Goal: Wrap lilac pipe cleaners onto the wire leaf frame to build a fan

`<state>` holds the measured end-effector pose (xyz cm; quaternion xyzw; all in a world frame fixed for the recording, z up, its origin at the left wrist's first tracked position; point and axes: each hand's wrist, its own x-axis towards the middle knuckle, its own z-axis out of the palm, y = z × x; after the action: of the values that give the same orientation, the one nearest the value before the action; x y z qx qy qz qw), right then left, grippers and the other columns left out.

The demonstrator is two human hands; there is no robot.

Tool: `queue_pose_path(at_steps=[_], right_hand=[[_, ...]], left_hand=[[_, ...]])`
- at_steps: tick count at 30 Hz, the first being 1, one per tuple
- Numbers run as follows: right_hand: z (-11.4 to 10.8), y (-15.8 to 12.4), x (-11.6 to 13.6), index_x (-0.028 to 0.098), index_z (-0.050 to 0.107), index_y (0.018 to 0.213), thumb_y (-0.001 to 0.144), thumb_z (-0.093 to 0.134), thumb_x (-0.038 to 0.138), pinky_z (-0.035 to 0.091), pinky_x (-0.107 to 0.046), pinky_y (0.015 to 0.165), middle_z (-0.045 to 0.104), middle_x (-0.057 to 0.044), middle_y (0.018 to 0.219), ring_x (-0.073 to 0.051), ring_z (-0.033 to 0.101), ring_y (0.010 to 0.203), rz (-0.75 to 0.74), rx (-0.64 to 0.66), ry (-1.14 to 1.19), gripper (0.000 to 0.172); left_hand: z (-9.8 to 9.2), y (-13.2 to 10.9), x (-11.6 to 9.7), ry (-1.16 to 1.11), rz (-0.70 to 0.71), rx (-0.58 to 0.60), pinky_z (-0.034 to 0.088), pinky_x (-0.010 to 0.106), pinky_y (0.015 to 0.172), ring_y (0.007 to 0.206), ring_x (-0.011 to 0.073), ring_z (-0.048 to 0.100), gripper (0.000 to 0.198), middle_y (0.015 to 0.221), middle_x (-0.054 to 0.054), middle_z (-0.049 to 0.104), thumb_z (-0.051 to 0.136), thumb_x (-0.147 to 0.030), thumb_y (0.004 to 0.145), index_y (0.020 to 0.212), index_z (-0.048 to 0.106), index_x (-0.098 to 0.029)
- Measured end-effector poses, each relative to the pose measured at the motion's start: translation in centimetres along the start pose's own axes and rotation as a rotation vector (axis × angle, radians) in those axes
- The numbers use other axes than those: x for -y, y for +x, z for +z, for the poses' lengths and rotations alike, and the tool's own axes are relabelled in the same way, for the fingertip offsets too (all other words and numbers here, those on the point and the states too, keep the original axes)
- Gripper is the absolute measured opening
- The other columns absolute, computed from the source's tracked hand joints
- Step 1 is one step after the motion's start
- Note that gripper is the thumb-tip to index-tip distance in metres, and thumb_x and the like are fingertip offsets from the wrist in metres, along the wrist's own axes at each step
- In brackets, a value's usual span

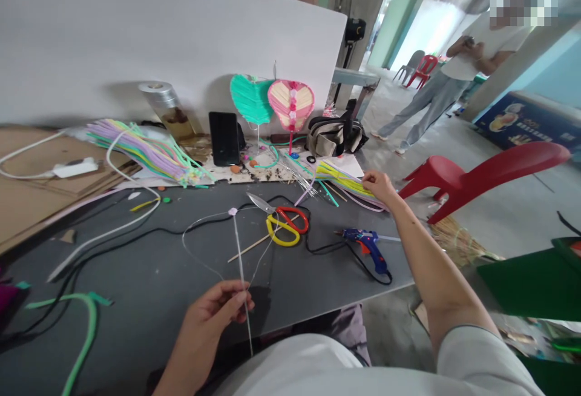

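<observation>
Near the front edge, my left hand (226, 306) pinches a thin pale stick (239, 244). A fine wire loop (183, 237) spreads from it, with a small pinkish bead-like piece (232, 211) at the top. Stretched out to the far right, my right hand (379, 188) has its fingers closed at the end of a bundle of yellow and lilac pipe cleaners (338, 175). Between the hands lie scissors (287, 226) with red and yellow handles, a wooden skewer (254, 247) and a blue glue gun (365, 243).
Behind stand a green leaf-shaped fan (251, 98), a pink heart-shaped fan (291, 104), a phone (224, 137), a bottle (167, 111) and a pouch (336, 134). More pipe cleaners (145, 151) lie left. Black cable (158, 231) crosses the table. A red chair (481, 181) and a standing person (472, 63) are right.
</observation>
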<state>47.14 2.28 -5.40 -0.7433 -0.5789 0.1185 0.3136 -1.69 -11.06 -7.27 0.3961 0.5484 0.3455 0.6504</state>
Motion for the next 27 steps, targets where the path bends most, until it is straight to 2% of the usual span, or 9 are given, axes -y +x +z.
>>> queue_pose_path(at_steps=[3,6,11,15,18,21,24,26,27], right_hand=[[-0.3,-0.1,0.0,0.015,0.067,0.07,0.069,0.064,0.045,0.04,-0.025,0.056,0.059,0.001,0.057,-0.013,0.051,0.055,0.027,-0.065,0.109,0.03],[-1.0,-0.3,0.6,0.017,0.065,0.069,0.07,0.064,0.051,0.039,-0.026,0.053,0.055,0.002,0.054,-0.013,0.048,0.053,0.035,-0.195,0.189,0.034],[-2.1,-0.1,2.6,0.019,0.062,0.073,0.071,0.061,0.042,0.042,-0.026,0.057,0.054,0.003,0.059,-0.013,0.05,0.056,-0.016,-0.409,0.258,0.023],[-3.1,0.8,4.9,0.02,0.062,0.073,0.071,0.064,0.037,0.042,-0.026,0.059,0.055,0.003,0.06,-0.014,0.049,0.058,-0.066,-0.475,0.237,0.017],[-5.2,1.3,6.8,0.02,0.062,0.07,0.072,0.065,0.028,0.043,-0.027,0.064,0.058,0.002,0.064,-0.014,0.052,0.064,-0.117,-0.489,0.109,0.009],[-7.1,0.8,9.2,0.02,0.064,0.074,0.072,0.064,0.018,0.042,-0.027,0.064,0.061,0.001,0.068,-0.013,0.054,0.065,-0.103,-0.473,0.095,0.003],[-6.3,-1.9,12.4,0.02,0.063,0.082,0.073,0.069,0.021,0.036,-0.025,0.05,0.058,0.002,0.059,-0.012,0.049,0.05,-0.001,-0.406,0.325,0.011],[-4.0,-5.1,14.8,0.022,0.062,0.084,0.066,0.078,0.028,0.023,-0.023,0.041,0.056,0.004,0.055,-0.009,0.038,0.041,0.093,-0.177,0.631,0.024],[-2.6,-7.0,16.1,0.022,0.063,0.084,0.067,0.08,0.035,0.019,-0.023,0.039,0.056,0.004,0.055,-0.008,0.035,0.039,0.12,0.002,0.711,0.027]], left_hand=[[0.0,-0.1,-0.1,-0.007,0.001,0.0,0.052,0.025,0.062,0.07,0.0177,0.065,0.048,0.076,0.007,0.074,0.087,-0.052,0.065,0.093,0.074,-0.015],[0.1,-0.1,-0.3,-0.015,-0.006,-0.01,0.052,0.026,0.062,0.07,0.0182,0.065,0.05,0.076,0.007,0.074,0.088,-0.053,0.063,0.091,0.074,-0.015],[0.0,-0.1,-0.1,-0.019,-0.006,-0.013,0.053,0.026,0.063,0.071,0.0181,0.066,0.047,0.078,0.006,0.074,0.087,-0.052,0.065,0.092,0.074,-0.015],[-0.1,-0.1,0.1,-0.036,-0.007,0.005,0.052,0.026,0.063,0.071,0.0179,0.066,0.047,0.077,0.006,0.074,0.087,-0.051,0.066,0.094,0.073,-0.015],[0.2,-0.1,-0.2,-0.052,-0.012,-0.004,0.052,0.027,0.061,0.069,0.0184,0.066,0.048,0.075,0.006,0.073,0.088,-0.051,0.063,0.091,0.073,-0.015],[0.7,-0.5,-0.7,-0.06,-0.008,-0.022,0.051,0.027,0.06,0.069,0.0192,0.066,0.045,0.073,0.006,0.073,0.087,-0.049,0.063,0.088,0.072,-0.015],[1.2,-0.8,-1.2,-0.065,0.024,0.016,0.05,0.026,0.061,0.069,0.0177,0.065,0.037,0.073,0.006,0.073,0.083,-0.044,0.068,0.088,0.072,-0.015],[1.5,-0.6,-1.4,-0.067,0.054,0.036,0.05,0.026,0.06,0.066,0.0167,0.065,0.032,0.072,0.006,0.072,0.08,-0.041,0.071,0.087,0.072,-0.015],[1.6,-0.5,-1.5,-0.057,0.068,0.042,0.05,0.026,0.06,0.065,0.0165,0.065,0.03,0.071,0.005,0.072,0.079,-0.04,0.072,0.087,0.072,-0.015]])
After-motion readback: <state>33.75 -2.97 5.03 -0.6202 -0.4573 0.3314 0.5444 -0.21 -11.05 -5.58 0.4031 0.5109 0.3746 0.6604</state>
